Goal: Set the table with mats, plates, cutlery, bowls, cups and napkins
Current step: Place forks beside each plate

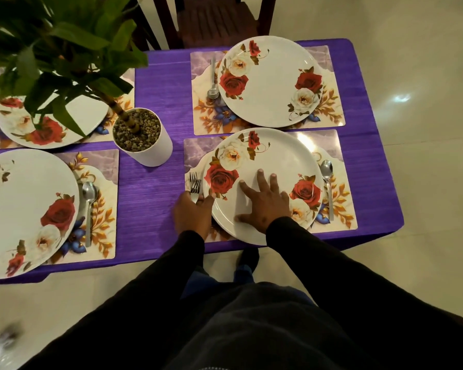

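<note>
The near plate (273, 166), white with red and cream roses, lies on its mat (340, 198) at the front edge of the purple surface (155, 182), and everything else is placed from it. The right hand (263, 201) rests flat on the plate's near half, fingers spread, its grip apart and clamped on nothing. The left hand (193, 212) sits just left of the plate, its grip closed on the handles of the forks (195, 186), whose tines point away over the mat's left edge, touching or nearly touching the plate's rim. Right of the plate a spoon (327, 182) lies on the same mat, bowl end far. Beyond the plate a second plate (270, 81) rests on its own mat (202, 113) with a spoon (213, 78) to its left. Left of the near plate stands a white pot (147, 148) filled with pebbles and holding a leafy plant (51, 44). Farther left, two more plates (24, 209) (72, 121) sit on mats, the nearer with a spoon (89, 204) beside it. A dark chair (219, 20) stands behind the far plate.
</note>
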A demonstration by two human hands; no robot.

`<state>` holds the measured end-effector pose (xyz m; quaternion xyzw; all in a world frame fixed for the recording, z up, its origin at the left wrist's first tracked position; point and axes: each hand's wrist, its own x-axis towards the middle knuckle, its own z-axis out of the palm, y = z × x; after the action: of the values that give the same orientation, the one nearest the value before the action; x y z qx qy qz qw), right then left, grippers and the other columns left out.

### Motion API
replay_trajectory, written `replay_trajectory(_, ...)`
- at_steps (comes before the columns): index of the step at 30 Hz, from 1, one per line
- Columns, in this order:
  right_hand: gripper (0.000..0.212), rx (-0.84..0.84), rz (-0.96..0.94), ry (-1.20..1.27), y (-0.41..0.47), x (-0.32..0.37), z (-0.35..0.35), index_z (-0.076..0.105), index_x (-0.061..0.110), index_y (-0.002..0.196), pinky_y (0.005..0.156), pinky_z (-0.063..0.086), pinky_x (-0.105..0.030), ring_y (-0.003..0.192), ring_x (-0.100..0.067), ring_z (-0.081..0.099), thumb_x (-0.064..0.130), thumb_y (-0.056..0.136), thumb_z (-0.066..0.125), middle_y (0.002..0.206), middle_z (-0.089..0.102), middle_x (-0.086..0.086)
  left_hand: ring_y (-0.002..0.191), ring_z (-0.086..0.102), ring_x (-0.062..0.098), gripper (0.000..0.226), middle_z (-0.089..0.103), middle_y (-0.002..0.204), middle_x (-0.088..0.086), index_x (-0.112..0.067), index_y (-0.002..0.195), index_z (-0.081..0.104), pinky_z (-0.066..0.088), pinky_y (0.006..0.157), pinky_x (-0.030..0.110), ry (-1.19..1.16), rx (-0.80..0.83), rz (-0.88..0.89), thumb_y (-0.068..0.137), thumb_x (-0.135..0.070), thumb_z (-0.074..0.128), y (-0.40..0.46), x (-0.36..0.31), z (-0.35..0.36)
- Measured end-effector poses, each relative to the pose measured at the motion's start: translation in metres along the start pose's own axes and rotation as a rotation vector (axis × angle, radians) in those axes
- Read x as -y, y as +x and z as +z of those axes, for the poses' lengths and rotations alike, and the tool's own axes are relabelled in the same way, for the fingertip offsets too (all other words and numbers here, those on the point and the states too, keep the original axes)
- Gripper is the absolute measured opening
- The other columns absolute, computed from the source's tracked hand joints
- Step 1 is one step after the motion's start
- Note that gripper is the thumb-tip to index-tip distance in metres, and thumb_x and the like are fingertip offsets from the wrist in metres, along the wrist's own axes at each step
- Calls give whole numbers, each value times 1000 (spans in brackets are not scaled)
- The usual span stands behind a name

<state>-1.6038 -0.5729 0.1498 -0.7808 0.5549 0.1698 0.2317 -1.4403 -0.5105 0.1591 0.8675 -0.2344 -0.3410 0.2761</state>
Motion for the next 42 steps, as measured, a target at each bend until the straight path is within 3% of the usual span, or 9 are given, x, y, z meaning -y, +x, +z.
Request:
replay_trajectory(4, 88, 2, -13, 5, 0, -1, -5, 19, 43, 152, 113, 21, -64, 151, -40, -3, 65, 81, 65, 166, -2, -5, 111, 62, 26, 41, 67, 124, 10, -6, 124, 61, 44, 82, 30, 31, 39, 53, 97, -37, 63, -15, -16, 11)
replay_trajectory(6, 78, -42, 0, 108, 0, -6, -11, 25, 39, 152, 114, 26, -59, 151, -36, 9, 58, 86, 63, 165, 12, -5, 106, 61, 22, 40, 68, 119, 7, -8, 122, 63, 47, 85, 31, 8, 85, 77, 97, -39, 62, -20, -22, 17)
replay_trajectory(10, 47, -441, 101, 443, -6, -37, -27, 54, 21, 138, 114, 35, -44, 135, -26, 40, 34, 94, 63, 144, 50, -5, 100, 62, 19, 34, 68, 106, -2, -16, 116, 65, 47, 84, 31, -14, 172, 167, 93, -40, 66, -29, -29, 31)
replay_trajectory(13, 31, -659, 292, 621, -5, -81, -36, 63, 12, 124, 109, 41, -44, 123, -26, 49, 21, 94, 62, 128, 56, -9, 100, 62, 17, 33, 67, 106, -7, -20, 118, 65, 49, 88, 33, -12, 206, 188, 91, -38, 68, -34, -33, 40)
replay_trajectory(17, 33, -648, 607, 672, 0, -140, -41, 64, 7, 123, 98, 42, -34, 115, -28, 55, 23, 95, 63, 123, 60, -14, 102, 65, 22, 32, 72, 108, -1, -17, 114, 67, 53, 91, 38, -30, 239, 145, 90, -38, 69, -37, -36, 51)
replay_trajectory(19, 36, -627, 675, 748, 2, -157, -39, 65, 6, 124, 89, 44, -27, 111, -26, 60, 21, 92, 69, 121, 63, -12, 102, 66, 23, 31, 72, 107, 1, -14, 111, 68, 54, 91, 40, -30, 249, 132, 90, -38, 69, -38, -36, 56)
replay_trajectory(22, 37, -556, 649, 788, 6, -165, -30, 66, 9, 122, 81, 44, -24, 103, -22, 63, 21, 88, 74, 116, 67, -9, 100, 65, 23, 30, 70, 104, 2, -12, 106, 68, 53, 91, 40, -6, 253, 126, 92, -38, 69, -40, -36, 61)
replay_trajectory(28, 25, -552, 608, 823, 13, -163, -29, 70, 13, 112, 85, 54, -31, 95, -18, 64, 20, 88, 74, 106, 70, -5, 95, 61, 21, 29, 64, 96, -3, -11, 105, 67, 51, 87, 35, 26, 250, 137, 94, -37, 67, -40, -36, 66)
replay_trajectory(42, 27, -531, 603, 757, 19, -160, -34, 71, 8, 114, 85, 51, -28, 86, -14, 60, 19, 89, 73, 104, 72, -8, 93, 64, 22, 23, 66, 94, -2, -19, 96, 61, 51, 85, 34, 54, 266, 132, 94, -41, 66, -41, -32, 69)
